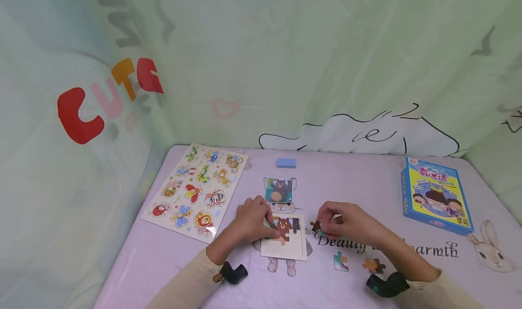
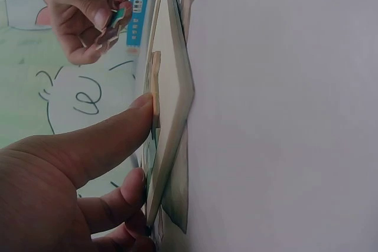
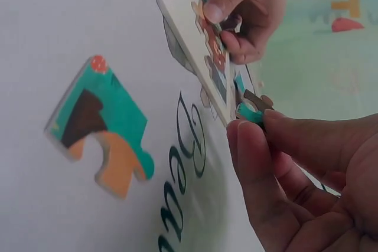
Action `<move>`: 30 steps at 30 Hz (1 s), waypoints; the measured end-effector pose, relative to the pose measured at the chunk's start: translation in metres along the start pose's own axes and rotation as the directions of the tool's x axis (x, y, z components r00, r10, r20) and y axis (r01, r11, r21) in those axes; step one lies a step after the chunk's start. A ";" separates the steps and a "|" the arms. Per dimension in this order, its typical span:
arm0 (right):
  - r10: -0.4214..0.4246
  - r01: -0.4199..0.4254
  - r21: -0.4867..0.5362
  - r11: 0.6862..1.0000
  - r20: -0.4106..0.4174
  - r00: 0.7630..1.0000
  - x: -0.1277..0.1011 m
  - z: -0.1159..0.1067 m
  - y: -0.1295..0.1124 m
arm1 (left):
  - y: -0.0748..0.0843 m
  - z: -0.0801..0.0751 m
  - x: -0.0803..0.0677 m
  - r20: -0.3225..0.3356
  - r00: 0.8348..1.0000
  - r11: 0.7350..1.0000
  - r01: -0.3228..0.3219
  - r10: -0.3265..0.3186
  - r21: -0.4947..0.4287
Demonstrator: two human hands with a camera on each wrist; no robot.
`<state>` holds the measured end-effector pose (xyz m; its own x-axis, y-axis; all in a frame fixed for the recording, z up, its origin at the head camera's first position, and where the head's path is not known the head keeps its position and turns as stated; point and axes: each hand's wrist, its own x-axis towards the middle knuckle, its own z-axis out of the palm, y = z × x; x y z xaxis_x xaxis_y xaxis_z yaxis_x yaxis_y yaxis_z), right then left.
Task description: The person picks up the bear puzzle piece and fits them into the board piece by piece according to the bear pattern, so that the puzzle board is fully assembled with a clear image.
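Note:
A square white puzzle board (image 1: 287,251) lies in the middle of the table, its upper part filled with joined bear puzzle pieces (image 1: 283,228). My left hand (image 1: 253,220) holds the board at its left side, thumb on the pieces and fingers curled at the edge. To the right of the board, my right hand (image 1: 342,220) pinches a brown and teal puzzle piece (image 3: 251,112) between thumb and fingertips. Two loose pieces lie below that hand: a teal and orange one (image 3: 112,122) and an orange and brown one (image 1: 373,266). A bear picture card (image 1: 279,190) lies just above the board.
A board of insect pictures (image 1: 200,185) lies at the left. A small blue block (image 1: 286,163) sits near the back edge. At the right stands a blue and yellow box (image 1: 437,195). Green printed curtain (image 1: 261,64) hangs behind the table.

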<state>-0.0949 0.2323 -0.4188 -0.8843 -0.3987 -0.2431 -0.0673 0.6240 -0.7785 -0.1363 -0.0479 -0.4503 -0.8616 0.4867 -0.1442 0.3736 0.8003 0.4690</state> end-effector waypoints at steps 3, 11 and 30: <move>-0.014 0.013 0.013 1.000 0.011 1.000 0.004 0.004 -0.004 | 0.000 0.000 0.000 -0.001 1.000 1.000 0.000 0.000 -0.006; -0.063 0.064 -0.029 0.998 0.037 0.997 0.014 0.017 -0.008 | 0.000 0.001 0.000 0.006 1.000 1.000 0.008 -0.008 -0.016; 0.003 -0.003 -0.017 1.000 0.041 0.999 0.031 0.038 -0.019 | 0.001 -0.001 0.001 0.009 1.000 1.000 0.009 -0.009 -0.013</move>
<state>-0.1036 0.1824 -0.4340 -0.8648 -0.4239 -0.2693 -0.0728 0.6365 -0.7679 -0.1368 -0.0474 -0.4493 -0.8617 0.4827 -0.1562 0.3613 0.8000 0.4790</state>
